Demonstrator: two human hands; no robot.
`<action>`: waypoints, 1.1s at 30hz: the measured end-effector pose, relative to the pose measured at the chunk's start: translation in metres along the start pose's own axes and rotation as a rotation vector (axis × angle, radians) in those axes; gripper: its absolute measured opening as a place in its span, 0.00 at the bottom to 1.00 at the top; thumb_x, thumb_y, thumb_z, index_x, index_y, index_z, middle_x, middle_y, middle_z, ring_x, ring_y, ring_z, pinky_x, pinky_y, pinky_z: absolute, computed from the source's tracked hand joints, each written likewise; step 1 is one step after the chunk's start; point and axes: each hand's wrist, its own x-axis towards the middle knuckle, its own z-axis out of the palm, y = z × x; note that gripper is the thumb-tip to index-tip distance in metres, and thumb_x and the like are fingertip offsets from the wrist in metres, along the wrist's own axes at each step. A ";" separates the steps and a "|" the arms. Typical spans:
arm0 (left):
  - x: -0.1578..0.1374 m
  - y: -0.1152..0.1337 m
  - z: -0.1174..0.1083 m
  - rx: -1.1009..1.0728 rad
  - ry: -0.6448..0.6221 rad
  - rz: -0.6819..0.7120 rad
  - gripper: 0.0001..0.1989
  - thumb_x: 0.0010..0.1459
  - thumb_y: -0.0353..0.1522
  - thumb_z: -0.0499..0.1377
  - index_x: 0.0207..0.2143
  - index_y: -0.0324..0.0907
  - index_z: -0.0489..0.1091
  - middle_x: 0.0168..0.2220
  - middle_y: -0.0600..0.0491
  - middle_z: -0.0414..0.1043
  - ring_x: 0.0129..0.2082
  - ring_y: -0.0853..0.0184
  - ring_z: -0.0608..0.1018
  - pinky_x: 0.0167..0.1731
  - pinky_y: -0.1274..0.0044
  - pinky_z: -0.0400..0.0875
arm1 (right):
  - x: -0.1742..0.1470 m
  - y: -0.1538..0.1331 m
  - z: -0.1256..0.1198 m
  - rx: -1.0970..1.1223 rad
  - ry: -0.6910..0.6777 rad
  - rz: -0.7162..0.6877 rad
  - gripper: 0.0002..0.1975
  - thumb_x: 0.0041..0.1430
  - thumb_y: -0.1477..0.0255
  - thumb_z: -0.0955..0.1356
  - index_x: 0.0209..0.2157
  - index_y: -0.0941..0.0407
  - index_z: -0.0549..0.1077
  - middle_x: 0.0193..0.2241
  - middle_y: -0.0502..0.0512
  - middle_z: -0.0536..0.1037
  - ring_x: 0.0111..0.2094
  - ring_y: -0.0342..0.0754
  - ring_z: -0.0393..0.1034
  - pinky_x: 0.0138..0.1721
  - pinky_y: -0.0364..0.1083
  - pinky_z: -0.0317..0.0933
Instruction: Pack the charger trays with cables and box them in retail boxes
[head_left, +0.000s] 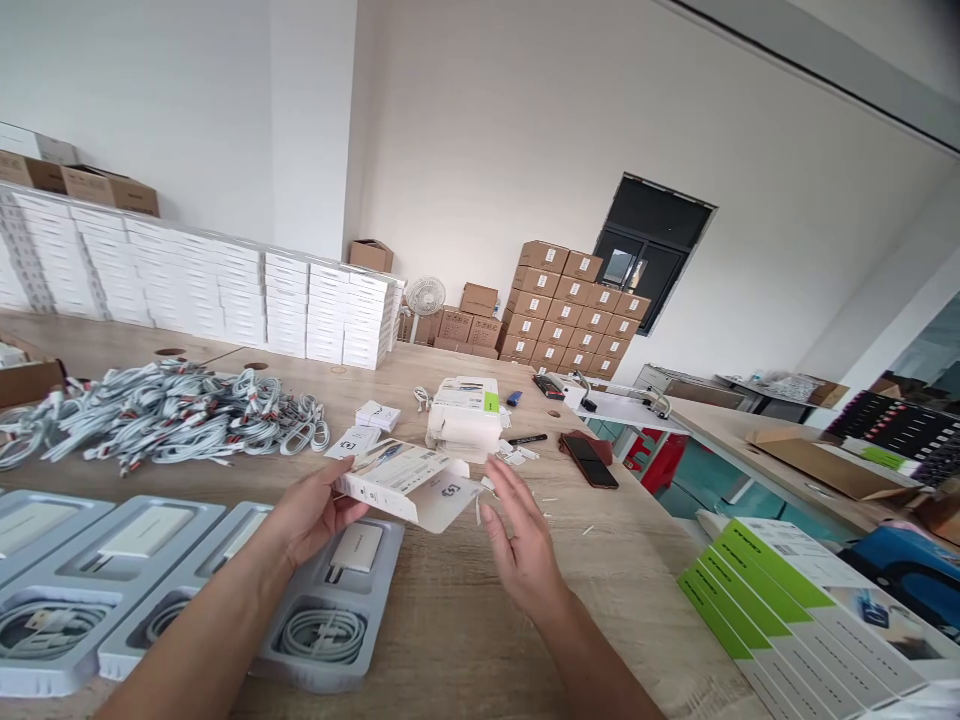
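Note:
My left hand [324, 508] grips a white printed cardboard box [409, 480] by its left end, and an end flap of the box stands open on the right. Fingers apart, my right hand [519, 535] is held just right of that flap; whether a fingertip touches it I cannot tell. Below the box, a grey plastic tray [382, 610] holds a white charger [355, 548] and a coiled white cable [324, 636]. More such trays stand to its left, partly covered by my left forearm. Behind the box lie white leaflets [352, 442].
A heap of white cables [172, 410] lies at the left. Another white box [466, 410], a black pen [527, 439] and a phone [589, 461] are farther back. Stacked green-and-white boxes [802, 620] stand at the right. White boxes [225, 290] line the table's far side.

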 end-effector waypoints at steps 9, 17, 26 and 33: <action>-0.013 0.014 0.006 -0.315 -0.168 0.005 0.12 0.65 0.25 0.49 0.47 0.36 0.69 0.35 0.44 0.79 0.34 0.64 0.83 0.24 0.83 0.80 | -0.012 -0.003 0.039 0.178 -0.336 0.238 0.22 0.62 0.62 0.65 0.58 0.47 0.66 0.63 0.56 0.61 0.64 0.54 0.52 0.64 0.56 0.50; -0.013 0.006 0.008 -0.301 -0.204 0.037 0.12 0.58 0.22 0.56 0.45 0.36 0.71 0.36 0.46 0.80 0.32 0.63 0.83 0.30 0.73 0.83 | -0.009 -0.026 0.075 0.145 -0.740 0.209 0.45 0.42 0.63 0.76 0.62 0.48 0.59 0.67 0.58 0.52 0.67 0.61 0.44 0.64 0.58 0.45; -0.012 0.005 0.011 -0.241 -0.149 0.050 0.13 0.55 0.22 0.55 0.42 0.36 0.73 0.36 0.44 0.81 0.34 0.58 0.83 0.33 0.67 0.82 | -0.014 -0.031 0.067 0.018 -0.712 0.257 0.47 0.43 0.55 0.75 0.63 0.48 0.56 0.68 0.61 0.46 0.67 0.64 0.39 0.64 0.61 0.40; -0.006 0.005 0.005 -0.193 -0.076 0.109 0.09 0.58 0.27 0.58 0.40 0.39 0.74 0.33 0.49 0.82 0.28 0.64 0.82 0.27 0.72 0.81 | -0.010 -0.018 0.053 0.054 -0.704 0.198 0.42 0.37 0.68 0.76 0.57 0.49 0.63 0.57 0.57 0.63 0.60 0.59 0.54 0.60 0.54 0.51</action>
